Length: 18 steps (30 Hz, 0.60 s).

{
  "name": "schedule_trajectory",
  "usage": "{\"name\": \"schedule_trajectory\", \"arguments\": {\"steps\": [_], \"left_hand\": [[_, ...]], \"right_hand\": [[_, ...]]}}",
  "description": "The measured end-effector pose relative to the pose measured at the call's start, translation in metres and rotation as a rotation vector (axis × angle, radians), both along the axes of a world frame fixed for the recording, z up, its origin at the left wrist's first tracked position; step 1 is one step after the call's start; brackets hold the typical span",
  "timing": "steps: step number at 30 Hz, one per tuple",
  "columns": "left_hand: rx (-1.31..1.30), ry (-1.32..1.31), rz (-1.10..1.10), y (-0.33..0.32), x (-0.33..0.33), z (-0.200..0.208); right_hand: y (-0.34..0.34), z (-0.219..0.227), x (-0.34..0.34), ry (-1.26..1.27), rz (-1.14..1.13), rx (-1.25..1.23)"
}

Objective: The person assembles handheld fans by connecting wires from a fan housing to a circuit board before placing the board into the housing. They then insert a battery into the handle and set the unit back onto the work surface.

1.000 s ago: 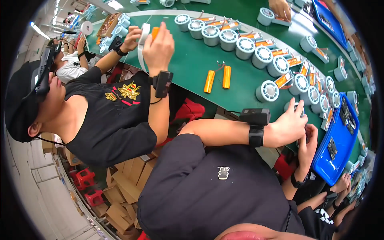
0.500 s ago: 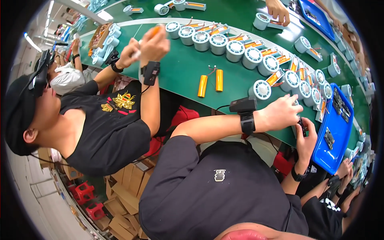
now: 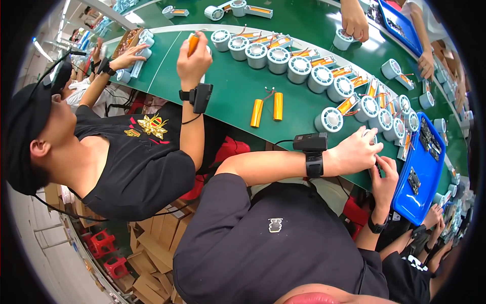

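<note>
Right of two orange cylinders (image 3: 278, 107) on the tabletop (image 3: 228, 96), the left grip (image 3: 352, 151) wraps a mostly hidden pale blue round-headed unit (image 3: 374, 138) by the near edge. It looks light, stiff, smooth; the round housing seems the surest hold, any thin wiring fragile. The right grip (image 3: 386, 178) curls narrowly below; whether it pinches the unit, I cannot tell.

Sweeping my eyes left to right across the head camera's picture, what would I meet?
Co-worker's black cap → co-worker's raised hand holding an orange cylinder → two orange cylinders lying together → wearer's left hand → wearer's right hand → blue tray.
</note>
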<state>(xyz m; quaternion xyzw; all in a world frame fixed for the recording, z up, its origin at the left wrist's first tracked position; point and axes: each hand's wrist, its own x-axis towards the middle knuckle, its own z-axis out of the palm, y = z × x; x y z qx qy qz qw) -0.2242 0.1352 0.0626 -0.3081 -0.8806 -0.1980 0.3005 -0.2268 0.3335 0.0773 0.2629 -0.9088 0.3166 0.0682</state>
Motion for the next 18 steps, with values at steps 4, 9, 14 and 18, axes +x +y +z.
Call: {"name": "schedule_trajectory", "arguments": {"steps": [4,9,14,18], "left_hand": [[-0.034,-0.004,0.012,-0.004,0.002,-0.002],[-0.028,-0.026,0.021,-0.005,0.002,0.001],[-0.035,-0.053,0.006,-0.001,0.001,0.0],[-0.079,-0.089,-0.005,0.003,-0.001,0.005]], "right_hand": [[0.002,0.001,0.004,-0.121,-0.045,0.021],[0.021,0.004,0.001,-0.355,0.015,-0.133],[0.046,-0.018,-0.003,-0.511,-0.039,-0.206],[0.048,-0.03,-0.003,-0.566,-0.048,-0.338]]}}
